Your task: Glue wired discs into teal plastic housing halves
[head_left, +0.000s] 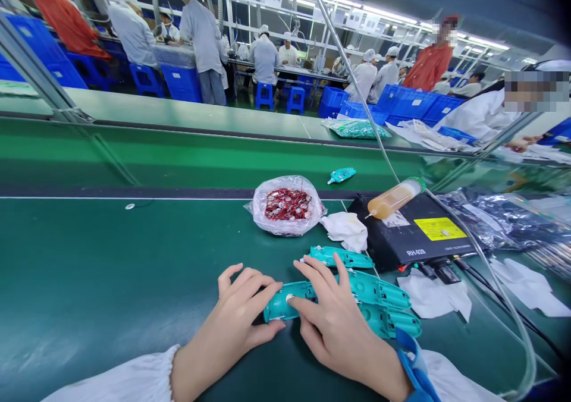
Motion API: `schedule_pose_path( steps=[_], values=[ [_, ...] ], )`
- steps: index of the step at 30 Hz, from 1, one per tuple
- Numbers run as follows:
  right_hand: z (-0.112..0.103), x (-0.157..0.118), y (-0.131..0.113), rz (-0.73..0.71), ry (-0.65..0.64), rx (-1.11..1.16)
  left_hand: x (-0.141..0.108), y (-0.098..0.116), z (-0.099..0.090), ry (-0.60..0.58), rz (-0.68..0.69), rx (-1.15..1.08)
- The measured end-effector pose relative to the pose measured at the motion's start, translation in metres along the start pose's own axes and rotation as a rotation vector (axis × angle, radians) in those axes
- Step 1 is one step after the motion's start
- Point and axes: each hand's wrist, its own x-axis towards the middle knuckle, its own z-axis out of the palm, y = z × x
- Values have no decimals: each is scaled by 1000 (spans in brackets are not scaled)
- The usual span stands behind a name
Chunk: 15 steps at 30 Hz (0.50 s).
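Note:
A teal plastic shell half (pixel 277 308), hollow side up, lies on the green table between my hands. My left hand (pixel 238 310) is closed around its left end, thumb on the near edge and fingers on the far one. My right hand (pixel 332 307) arches over the same shell. One of its fingertips presses on a small round disc (pixel 289 298) inside, while its other fingers spread over the far side. Beside and partly under my right hand are more teal shell halves (pixel 379 289). Another teal shell piece (pixel 341 257) lies just beyond my fingers.
A plastic bag of red-wired discs (pixel 288 204) stands ahead. To the right, an amber syringe (pixel 395 198) rests on a black box (pixel 414 226), with white wipes (pixel 435 295), cables and a hose (pixel 499 292) around. One teal piece (pixel 342 175) lies farther back. Co-workers sit and stand beyond.

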Motion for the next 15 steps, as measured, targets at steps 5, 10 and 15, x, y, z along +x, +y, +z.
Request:
schedule_pose_path(
  steps=[5, 10, 15],
  values=[
    [-1, 0, -1, 26, -3, 13, 0, 1, 1, 9, -3, -9],
    [1, -2, 3, 45, 38, 51, 1, 1, -1, 33, 15, 1],
    [0, 0, 0, 11, 12, 3, 1, 3, 2, 52, 46, 33]
  ],
)
